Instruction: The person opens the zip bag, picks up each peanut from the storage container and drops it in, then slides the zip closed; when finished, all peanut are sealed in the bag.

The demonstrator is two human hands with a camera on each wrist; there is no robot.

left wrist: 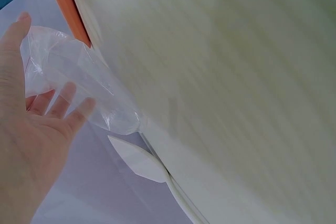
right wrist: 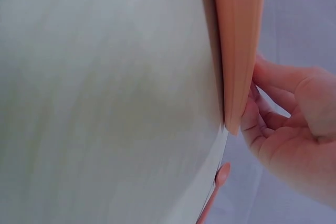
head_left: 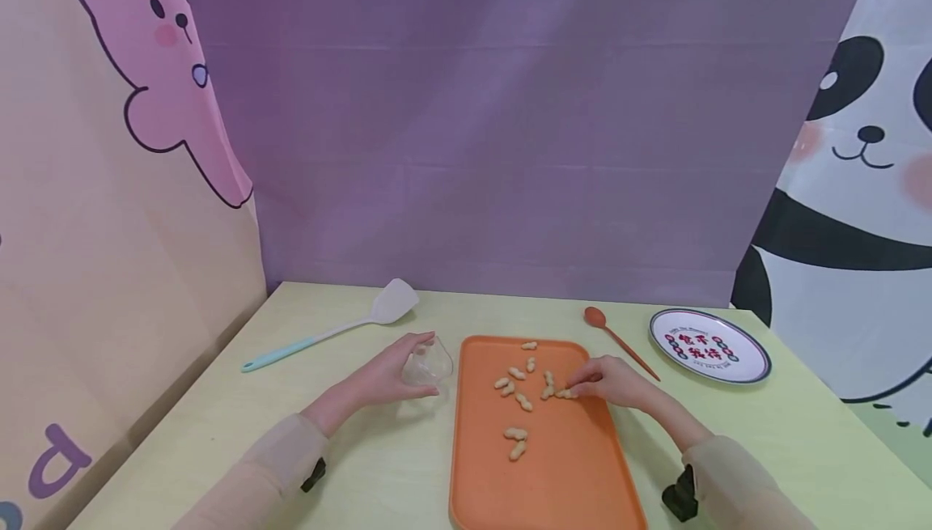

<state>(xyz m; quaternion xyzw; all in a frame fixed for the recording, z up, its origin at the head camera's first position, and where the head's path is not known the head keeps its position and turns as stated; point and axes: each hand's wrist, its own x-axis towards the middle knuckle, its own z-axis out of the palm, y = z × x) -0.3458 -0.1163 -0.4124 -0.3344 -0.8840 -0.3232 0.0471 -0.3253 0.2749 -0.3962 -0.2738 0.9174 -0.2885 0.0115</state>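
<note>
Peanuts [head_left: 515, 434], tan-shelled, dot an orange rectangular tray [head_left: 542, 498]; right grip [head_left: 615, 382] pinches one, left grip [head_left: 386, 372] curls wide around a clear container [head_left: 429, 365]. Rightmost, a round white plate [head_left: 753, 362] bears red Chinese characters.

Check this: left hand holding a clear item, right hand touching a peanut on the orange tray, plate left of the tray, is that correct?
Not quite: the plate lies right of the orange tray, as the head view shows. The left hand does hold a clear item and the right hand touches a peanut there.
</note>
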